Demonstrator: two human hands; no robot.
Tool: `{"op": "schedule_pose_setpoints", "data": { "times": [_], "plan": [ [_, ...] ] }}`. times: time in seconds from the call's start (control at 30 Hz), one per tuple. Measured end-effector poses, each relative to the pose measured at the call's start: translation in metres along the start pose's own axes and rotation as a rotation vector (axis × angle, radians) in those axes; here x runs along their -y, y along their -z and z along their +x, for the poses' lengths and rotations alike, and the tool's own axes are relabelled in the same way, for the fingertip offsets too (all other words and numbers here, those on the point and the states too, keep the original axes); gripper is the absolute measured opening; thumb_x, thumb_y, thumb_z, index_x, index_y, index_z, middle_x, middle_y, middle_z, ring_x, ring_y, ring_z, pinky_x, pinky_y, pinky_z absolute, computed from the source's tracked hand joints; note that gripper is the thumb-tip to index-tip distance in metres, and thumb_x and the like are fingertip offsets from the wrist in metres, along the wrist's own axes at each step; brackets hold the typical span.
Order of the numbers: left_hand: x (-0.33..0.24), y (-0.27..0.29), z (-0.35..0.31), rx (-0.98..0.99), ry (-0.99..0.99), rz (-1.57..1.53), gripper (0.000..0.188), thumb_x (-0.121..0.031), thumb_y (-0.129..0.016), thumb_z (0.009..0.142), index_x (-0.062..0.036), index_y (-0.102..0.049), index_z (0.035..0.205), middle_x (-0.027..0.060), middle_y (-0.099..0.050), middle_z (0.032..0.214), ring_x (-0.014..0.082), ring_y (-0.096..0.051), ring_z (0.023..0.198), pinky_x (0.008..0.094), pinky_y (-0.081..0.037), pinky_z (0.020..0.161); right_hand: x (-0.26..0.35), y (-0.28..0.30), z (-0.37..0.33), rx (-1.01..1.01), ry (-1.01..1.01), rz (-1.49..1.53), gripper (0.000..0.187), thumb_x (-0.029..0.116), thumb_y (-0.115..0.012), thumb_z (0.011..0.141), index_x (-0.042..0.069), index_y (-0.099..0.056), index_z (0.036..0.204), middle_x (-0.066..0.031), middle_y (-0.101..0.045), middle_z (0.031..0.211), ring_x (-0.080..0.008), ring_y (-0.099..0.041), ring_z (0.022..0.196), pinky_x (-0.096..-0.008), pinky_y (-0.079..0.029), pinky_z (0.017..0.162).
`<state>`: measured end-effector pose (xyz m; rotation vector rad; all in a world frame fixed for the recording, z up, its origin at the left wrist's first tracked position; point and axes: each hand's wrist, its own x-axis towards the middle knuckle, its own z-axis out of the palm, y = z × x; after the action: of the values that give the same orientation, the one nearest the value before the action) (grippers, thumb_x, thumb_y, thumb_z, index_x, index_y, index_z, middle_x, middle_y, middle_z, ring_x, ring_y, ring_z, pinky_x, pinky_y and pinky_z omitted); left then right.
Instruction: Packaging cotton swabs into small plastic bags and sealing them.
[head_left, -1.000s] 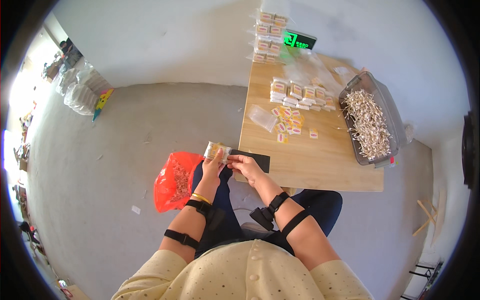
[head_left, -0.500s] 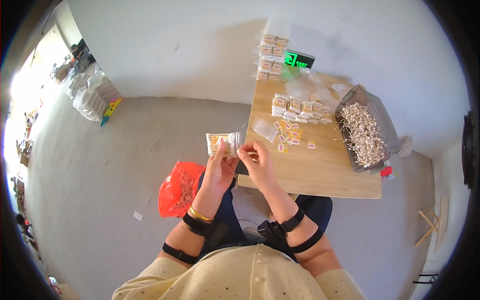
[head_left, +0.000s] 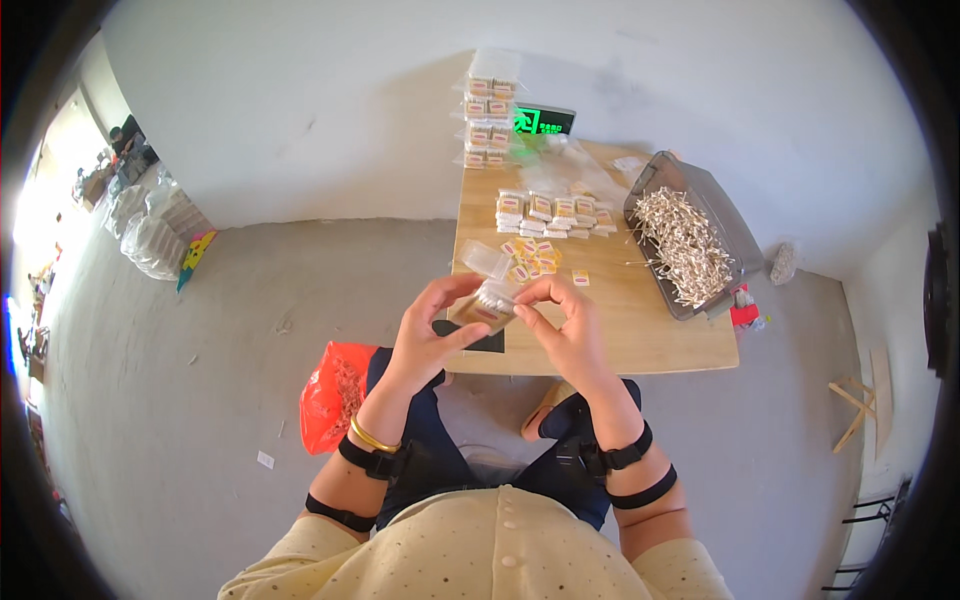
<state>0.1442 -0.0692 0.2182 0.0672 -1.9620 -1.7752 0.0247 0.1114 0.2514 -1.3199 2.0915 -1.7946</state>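
A clear bag of cotton swabs with a label inside is held above the near left edge of the table. My left hand grips it from the left, thumb on its front and fingers behind. At the bag's upper right end, my right hand pinches the plastic between thumb and forefinger. White swab tips show at that end. Just beyond my hands lie a small pile of yellow and white label cards and a stack of flat clear bags.
Filled swab packs stand in rows on the wooden table. Behind them rises a tall stack of bagged packs near a green lit sign. A grey bin holds loose swabs. A red bag sits on the floor.
The swab bag has moved right and nearer the table, and turned from lying level to slanting. My left hand has shifted its hold to the bag's left side. The view has swung right.
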Motion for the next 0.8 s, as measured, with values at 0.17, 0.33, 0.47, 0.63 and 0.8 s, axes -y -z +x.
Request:
{"op": "schedule_pose_setpoints", "data": {
  "times": [0.17,0.33,0.47,0.63,0.8],
  "plan": [
    [-0.028,-0.016,0.004,0.074,0.108,0.247,0.032,-0.009,-0.083,0.084,-0.0018,-0.071,0.112,0.0051,-0.075,0.101,0.0126,-0.068,0.098,0.0309,-0.052,0.090,0.019,-0.001,-0.012,-0.061,-0.052,0.061,0.010,0.002,-0.070,0.094,0.001,-0.066,0.103,-0.0024,-0.070,0.097,-0.0170,-0.066,0.096,-0.0313,-0.051,0.090],
    [-0.020,-0.030,-0.003,0.017,0.157,0.045,0.027,-0.008,-0.083,0.085,-0.0012,-0.071,0.108,0.0023,-0.074,0.093,0.0104,-0.067,0.094,0.0281,-0.052,0.085,-0.003,0.011,-0.026,-0.020,-0.303,0.428,0.017,0.006,-0.071,0.097,0.001,-0.068,0.112,-0.0014,-0.071,0.102,-0.0111,-0.065,0.095,-0.0277,-0.050,0.090],
    [-0.024,-0.040,0.000,-0.021,0.070,-0.107,0.022,-0.009,-0.079,0.091,0.0004,-0.071,0.109,0.0027,-0.075,0.097,0.0100,-0.068,0.095,0.0268,-0.053,0.084,-0.015,0.014,-0.030,-0.020,-0.377,0.505,0.017,0.009,-0.071,0.099,0.001,-0.069,0.114,-0.0023,-0.072,0.107,-0.0078,-0.064,0.100,-0.0258,-0.050,0.092],
    [-0.009,-0.033,0.002,-0.009,0.166,-0.147,0.017,-0.010,-0.071,0.099,0.0046,-0.070,0.108,0.0067,-0.076,0.099,0.0080,-0.068,0.092,0.0244,-0.054,0.082,-0.016,0.012,-0.031,-0.042,-0.398,0.558,0.016,0.010,-0.070,0.100,0.000,-0.070,0.113,-0.0022,-0.072,0.106,-0.0078,-0.064,0.099,-0.0259,-0.050,0.092],
    [-0.002,-0.038,0.003,-0.031,0.154,-0.146,0.015,-0.008,-0.071,0.099,0.0049,-0.072,0.107,0.0067,-0.076,0.099,0.0078,-0.069,0.092,0.0245,-0.055,0.083,-0.028,0.009,-0.033,-0.119,-0.366,0.534,0.011,0.009,-0.071,0.099,0.001,-0.071,0.107,-0.0010,-0.072,0.098,-0.0061,-0.064,0.092,-0.0236,-0.049,0.084]
  ]
}}
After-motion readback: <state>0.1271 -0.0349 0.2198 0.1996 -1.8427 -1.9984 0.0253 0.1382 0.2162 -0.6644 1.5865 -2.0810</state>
